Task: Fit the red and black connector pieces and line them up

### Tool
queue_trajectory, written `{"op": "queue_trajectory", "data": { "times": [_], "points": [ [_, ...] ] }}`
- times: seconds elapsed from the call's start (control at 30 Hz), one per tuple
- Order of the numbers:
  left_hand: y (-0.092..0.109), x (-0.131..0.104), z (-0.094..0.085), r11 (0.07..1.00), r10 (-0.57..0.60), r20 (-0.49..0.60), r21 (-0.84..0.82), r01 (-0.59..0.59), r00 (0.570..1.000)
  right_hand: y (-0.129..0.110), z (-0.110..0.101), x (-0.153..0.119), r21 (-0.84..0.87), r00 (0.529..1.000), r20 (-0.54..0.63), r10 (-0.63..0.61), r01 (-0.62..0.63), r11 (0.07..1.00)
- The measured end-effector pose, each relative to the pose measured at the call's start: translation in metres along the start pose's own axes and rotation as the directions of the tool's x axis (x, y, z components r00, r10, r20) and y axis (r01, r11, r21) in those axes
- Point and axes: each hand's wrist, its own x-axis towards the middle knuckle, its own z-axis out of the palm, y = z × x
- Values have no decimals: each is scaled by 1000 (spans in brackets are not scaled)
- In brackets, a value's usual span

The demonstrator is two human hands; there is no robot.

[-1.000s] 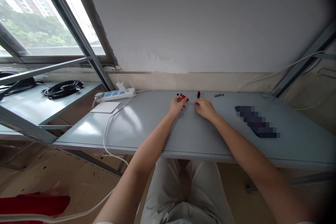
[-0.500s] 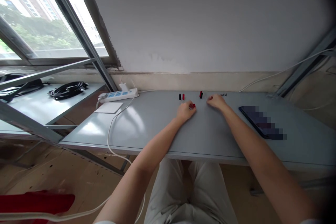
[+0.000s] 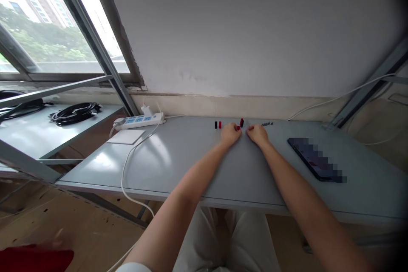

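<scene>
My left hand is closed, its fingertips pinching a small red cylindrical piece just above the table. Just to its right, my right hand has thumb and fingers pressed together; whatever is between them is too small to make out. Behind the gap between both hands, a red-and-black pair of small cylinders is on the table. To the left of my left hand stand a small black cylinder and a small red cylinder, side by side. Several tiny dark pieces lie in a row beyond my right hand.
A dark phone-like slab, partly pixelated, lies at the right. On the left are a white power strip, a flat white pad and a white cable. The wall borders the grey table behind.
My left hand has moved right with the red piece, and my right hand slightly left, so they are closer together. The camera view has tilted a little upward.
</scene>
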Motion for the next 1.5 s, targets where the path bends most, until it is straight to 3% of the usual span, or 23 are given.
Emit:
{"op": "queue_trajectory", "data": {
  "times": [0.37,0.6,0.8,0.97,1.13,1.2,1.27,1.37,1.5],
  "points": [
    [14,19,23,988,-25,46,154,18,999,-1,2,1,-50,999,30,32,-30,998],
    [19,17,26,959,-18,-6,283,19,1000,-1,3,3,-51,999,23,32,-31,998],
    [21,22,31,951,-105,-17,290,105,994,-1,4,2,-39,999,12,31,-30,999],
    [21,22,33,949,-99,-45,295,108,994,-2,5,3,-44,999,1,46,-46,998],
    [19,3,16,949,2,-19,315,4,1000,-2,7,3,-51,999,11,47,-46,998],
    [18,-9,3,944,66,46,321,-77,997,-2,7,3,-63,999,16,45,-44,997],
    [16,-22,-13,937,54,142,334,-100,988,-2,6,3,-82,999,25,37,-35,996],
    [10,-37,-36,921,-8,149,385,-51,989,-4,-1,1,-149,998,66,24,-14,989],
    [-3,-50,-54,917,-114,62,390,81,992,-20,-11,-8,-232,994,108,-14,39,972]
  ]
}}
